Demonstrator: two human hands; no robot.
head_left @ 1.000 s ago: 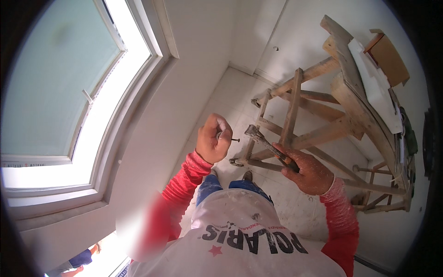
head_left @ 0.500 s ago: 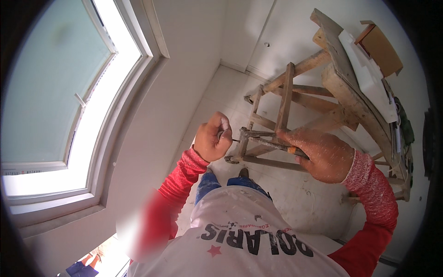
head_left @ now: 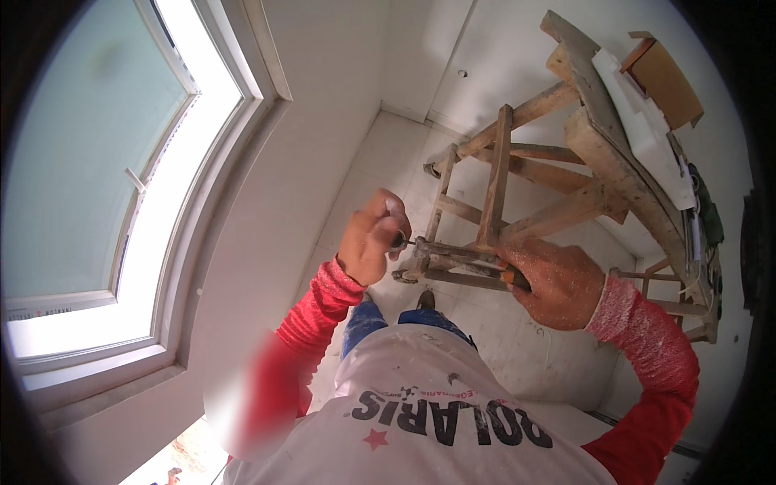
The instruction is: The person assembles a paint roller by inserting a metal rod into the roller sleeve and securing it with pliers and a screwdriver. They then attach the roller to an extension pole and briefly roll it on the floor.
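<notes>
My left hand (head_left: 369, 238) is closed, with thumb and fingers pinched around a small object with a dark round end (head_left: 398, 240). A thin pin juts from it toward the right; its kind is too small to make out. My right hand (head_left: 554, 281) grips dusty pliers (head_left: 462, 257), dark metal with an orange and black handle end. The head of the pliers points left, close to the pin's tip. Whether the two touch, I cannot tell. White dust speckles my right hand and red sleeve.
A wooden trestle (head_left: 497, 174) stands ahead and to the right. Its plank top bears a white foam piece (head_left: 638, 121) and an open cardboard box (head_left: 664, 79). To the left, a frosted window (head_left: 81, 162) stands ajar in its frame (head_left: 174, 311). Pale floor tiles (head_left: 388, 158) lie below.
My right hand and the pliers have shifted slightly left, with the pliers' head lower. My left hand has turned a little, so the dark round end between its fingers now shows.
</notes>
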